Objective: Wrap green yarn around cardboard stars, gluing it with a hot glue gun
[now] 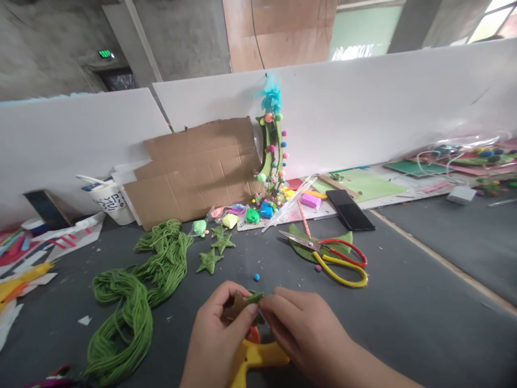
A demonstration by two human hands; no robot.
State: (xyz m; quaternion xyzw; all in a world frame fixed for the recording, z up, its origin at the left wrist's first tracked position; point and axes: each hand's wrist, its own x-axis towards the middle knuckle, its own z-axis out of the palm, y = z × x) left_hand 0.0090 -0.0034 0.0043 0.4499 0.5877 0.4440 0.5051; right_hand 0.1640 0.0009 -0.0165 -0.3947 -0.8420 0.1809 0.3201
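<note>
My left hand (218, 334) grips a small brown cardboard piece (233, 310) with green yarn (254, 297) along its upper edge. The fingers of my right hand (301, 326) are pinched together at the yarn; the exact grip is partly hidden. Under both hands lies a yellow tool with an orange part, which looks like a glue gun (262, 355). Beyond them are a small blue ball (257, 277) and several green yarn-covered stars (209, 261). To the left lies a looped hank of green yarn (121, 323).
Scissors (319, 247) with red and yellow handles rest on a green leaf shape (297, 245). A black phone (349, 209) lies at the back right. A decorated green upright piece (267, 156) stands beside cardboard sheets (197, 172). A white cup (111, 202) is back left.
</note>
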